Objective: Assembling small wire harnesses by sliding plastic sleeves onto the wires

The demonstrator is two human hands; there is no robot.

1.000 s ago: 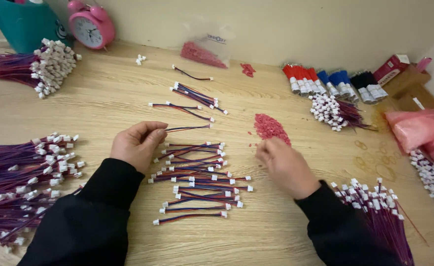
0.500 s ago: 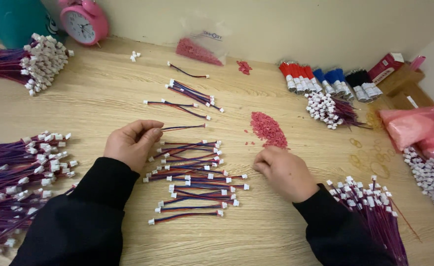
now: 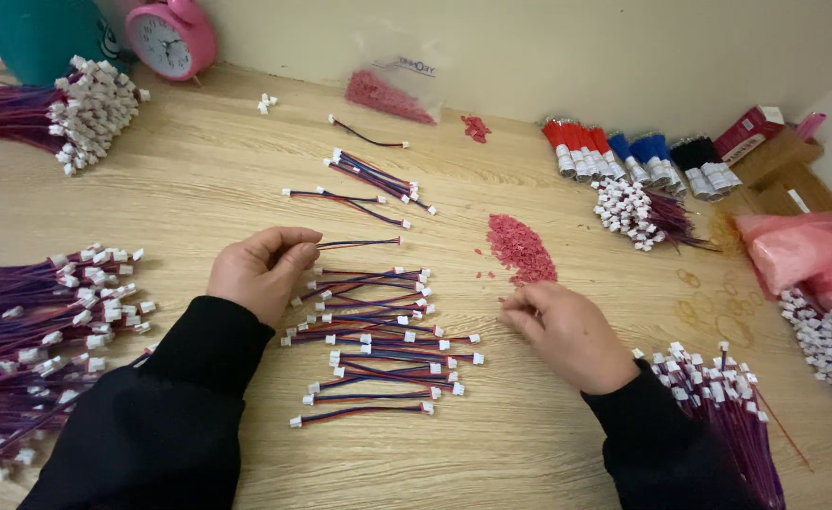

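My left hand [image 3: 257, 272] pinches one end of a short red-and-blue wire lead [image 3: 364, 243] with a white connector at its far tip, held just over the wooden table. Below it lie several finished leads in a loose stack [image 3: 373, 340]. My right hand [image 3: 567, 331] rests on the table with fingertips curled together beside a pile of small red plastic bits [image 3: 520, 247]; whether it pinches one of them is hidden.
Bundles of leads lie at the left [image 3: 33, 326], far left back [image 3: 57, 104] and lower right [image 3: 728, 406]. A pink alarm clock [image 3: 170, 36], a bag of red bits [image 3: 387, 90], taped wire bundles [image 3: 638, 161], pink bags [image 3: 798, 250] and rubber bands [image 3: 709, 307] ring the work area.
The view has shifted slightly. My right hand has slid a little down and right from the red pile. The left hand keeps holding the same lead.
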